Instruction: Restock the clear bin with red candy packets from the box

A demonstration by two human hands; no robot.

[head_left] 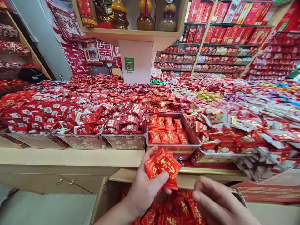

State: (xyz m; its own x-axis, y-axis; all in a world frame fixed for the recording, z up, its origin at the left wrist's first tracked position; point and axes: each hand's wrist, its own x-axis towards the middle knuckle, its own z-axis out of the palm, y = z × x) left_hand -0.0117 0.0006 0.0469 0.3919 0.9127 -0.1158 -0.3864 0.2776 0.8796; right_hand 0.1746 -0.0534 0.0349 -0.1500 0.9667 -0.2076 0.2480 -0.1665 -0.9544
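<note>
Several shiny red packets with gold lettering [172,167] are fanned out in my left hand [150,184], the thumb pressed over them. To the right, my right hand [217,200] hovers over the carton with thumb and fingertips close together; whether something small is between them cannot be made out. Below both hands, an open cardboard carton [100,200] holds many loose red packets [173,215] of similar look. Just beyond my left hand, a clear-sided bin [191,145] contains red packets [164,136] in rows, with its dark inner wall showing at the right.
Clear bins heaped with wrapped packets [124,125] line the counter [70,157]. A wooden display box [131,36] overhangs the middle, above a white panel with a QR code [136,59]. Cabinet doors [67,181] stand left of the carton. Stocked shelves rise behind.
</note>
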